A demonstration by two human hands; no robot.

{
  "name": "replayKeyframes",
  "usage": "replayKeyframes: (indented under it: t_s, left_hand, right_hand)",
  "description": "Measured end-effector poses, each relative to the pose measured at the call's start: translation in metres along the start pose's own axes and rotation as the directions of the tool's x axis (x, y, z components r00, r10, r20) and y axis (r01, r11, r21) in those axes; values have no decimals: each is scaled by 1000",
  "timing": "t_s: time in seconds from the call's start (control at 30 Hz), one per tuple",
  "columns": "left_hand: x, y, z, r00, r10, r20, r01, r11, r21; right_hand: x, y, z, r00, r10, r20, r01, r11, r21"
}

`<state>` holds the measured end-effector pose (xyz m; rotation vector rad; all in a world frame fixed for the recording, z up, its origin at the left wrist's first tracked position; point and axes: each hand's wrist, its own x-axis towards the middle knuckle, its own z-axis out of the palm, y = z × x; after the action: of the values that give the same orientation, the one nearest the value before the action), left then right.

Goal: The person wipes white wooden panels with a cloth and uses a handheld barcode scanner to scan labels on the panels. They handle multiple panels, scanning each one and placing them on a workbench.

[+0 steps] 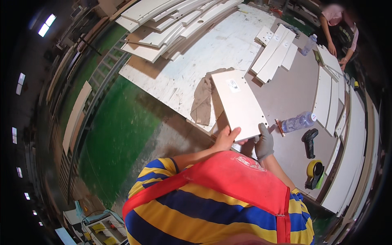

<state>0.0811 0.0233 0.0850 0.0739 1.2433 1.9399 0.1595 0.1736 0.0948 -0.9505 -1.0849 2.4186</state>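
Note:
A white board [239, 102] with a label near its far end and small holes in its edges lies tilted away from me at the table's near edge. My bare left hand [226, 139] grips its near left corner, thumb on top. My right hand [264, 143], in a grey glove, closes on the near right corner; its fingertips are partly hidden by the board. Beneath and left of the board rests a crumpled brown cloth [201, 102]. A clear plastic bottle [297, 122] lies on its side to the right of my right hand.
A black handheld scanner [309, 143] and a yellow tape roll in a dispenser [314, 171] sit on the right. White boards are stacked far left [163, 36], far right [275, 53] and along the right edge [326, 98]. Another person's hands [343, 63] touch boards at far right.

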Motion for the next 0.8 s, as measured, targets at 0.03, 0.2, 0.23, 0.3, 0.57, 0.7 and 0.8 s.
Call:
replayKeyframes:
  t_s: [0.03,0.2,0.23,0.3,0.57,0.7,0.8]
  left_hand:
    - [-2,2,-11,994,-49,97,36,991,132]
    - [58,25,-128,870,477,123,-268,250,930]
    - [80,36,-150,747,654,116,-155,1,988]
    - [111,54,-155,690,662,294,-252,-161,954]
    - [129,124,-144,814,580,29,-133,138,981]
    - [62,135,-96,531,682,502,-677,-14,735]
    - [55,60,-27,665,527,529,-711,233,663]
  right_hand:
    - [1,0,-2,1000,24,-19,-24,999,-36]
    - [-28,-19,-62,996,-52,-66,29,948,-317]
    - [-33,-21,-83,998,-30,-50,13,952,-306]
    - [-37,-28,-112,999,11,-32,-20,959,-281]
    - [-24,-25,-175,996,-64,59,86,678,-730]
    - [-5,-6,-110,999,-26,-45,7,928,-372]
    - [9,27,-109,985,-170,36,148,712,-687]
